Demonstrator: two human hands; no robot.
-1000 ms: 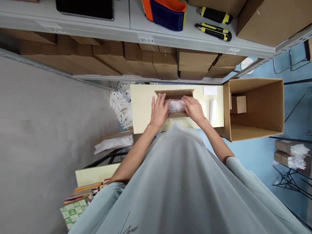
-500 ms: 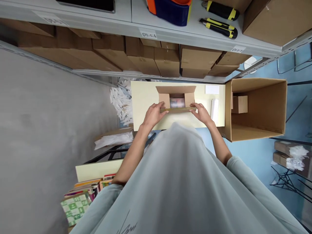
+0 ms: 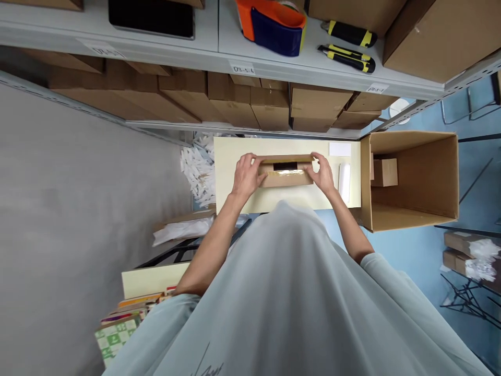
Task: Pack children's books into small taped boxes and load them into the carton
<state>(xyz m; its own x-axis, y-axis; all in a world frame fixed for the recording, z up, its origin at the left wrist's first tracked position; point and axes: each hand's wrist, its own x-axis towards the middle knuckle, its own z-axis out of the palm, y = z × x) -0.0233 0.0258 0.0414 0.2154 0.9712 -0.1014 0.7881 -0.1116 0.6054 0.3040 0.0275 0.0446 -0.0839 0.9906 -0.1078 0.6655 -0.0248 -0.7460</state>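
Note:
A small cardboard box (image 3: 286, 179) lies on the pale yellow board in front of me, its two long flaps tilted over the opening. A dark gap shows between them, and shiny tape glints along the near flap's edge. At the box's left end, my left hand (image 3: 246, 176) grips the flaps, fingers at the far flap and thumb at the near one. My right hand (image 3: 323, 173) holds the right end the same way. What lies inside is hidden in shadow. Right of the box, a white roll (image 3: 344, 181) and a white label sheet (image 3: 340, 149) lie on the board.
A large open carton (image 3: 415, 215) with smaller boxes inside stands at the right. Above the board runs a grey shelf (image 3: 156, 55) carrying cardboard boxes, a phone (image 3: 152, 19), an orange-and-blue tape dispenser (image 3: 274, 28) and two utility knives (image 3: 348, 58). Books (image 3: 117, 334) are stacked lower left.
The box's far flap, upright before, has folded toward me, and the near flap now leans over the opening. Both hands have shifted to grip both flaps. The printed contents no longer show.

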